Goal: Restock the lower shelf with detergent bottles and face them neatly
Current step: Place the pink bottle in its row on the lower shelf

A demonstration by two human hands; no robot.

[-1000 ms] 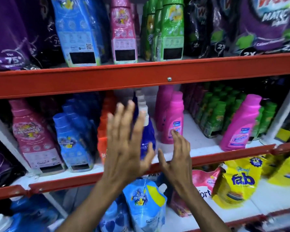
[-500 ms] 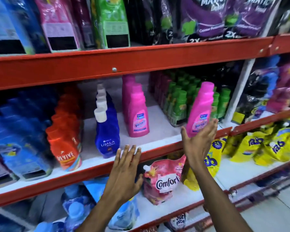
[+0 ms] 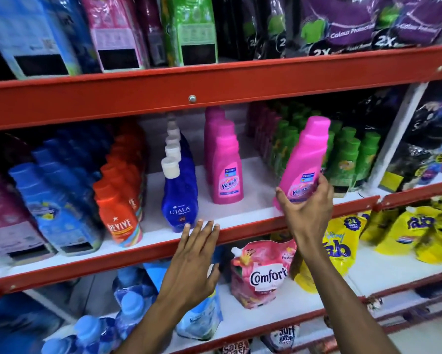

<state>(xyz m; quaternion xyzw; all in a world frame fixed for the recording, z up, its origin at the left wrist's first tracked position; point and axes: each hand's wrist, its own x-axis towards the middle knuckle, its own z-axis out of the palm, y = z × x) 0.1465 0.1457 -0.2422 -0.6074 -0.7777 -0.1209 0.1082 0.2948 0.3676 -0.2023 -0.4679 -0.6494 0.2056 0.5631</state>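
The red metal shelving rack [image 3: 214, 83] fills the view, with white boards and red front rails. On its top board stand big soft refill packs, in blue, pink, green and dark purple [image 3: 352, 24]. The middle white shelf board [image 3: 253, 200] carries rows that run from front to back: tall light-blue bottles [image 3: 59, 213] at the left, then orange-red "Revive" bottles [image 3: 117, 213], then five dark blue "Ujala" bottles with white caps [image 3: 180, 198], then a row of pink "Vanish" plastic bottles [image 3: 226, 172], where three can be counted, and at the right a group of green bottles [image 3: 352, 159] too crowded to count. Between the pink row and the green group the board is bare. On the board below lie a pink "Comfort" pouch [image 3: 262, 272] and yellow "fab" pouches [image 3: 419, 231]. One more pink detergent bottle with a slanted cap [image 3: 304, 162] is at the front edge of the middle board, just before the green bottles; its long axis is near upright but tilted, the cap leaning up and right, the label facing outward. The right hand [image 3: 308, 208] grips its lower part, thumb on the left side and fingers around the right. The left hand [image 3: 191, 261] is open and holds nothing, its fingertips [image 3: 209, 224] at the red front rail below the blue bottles.
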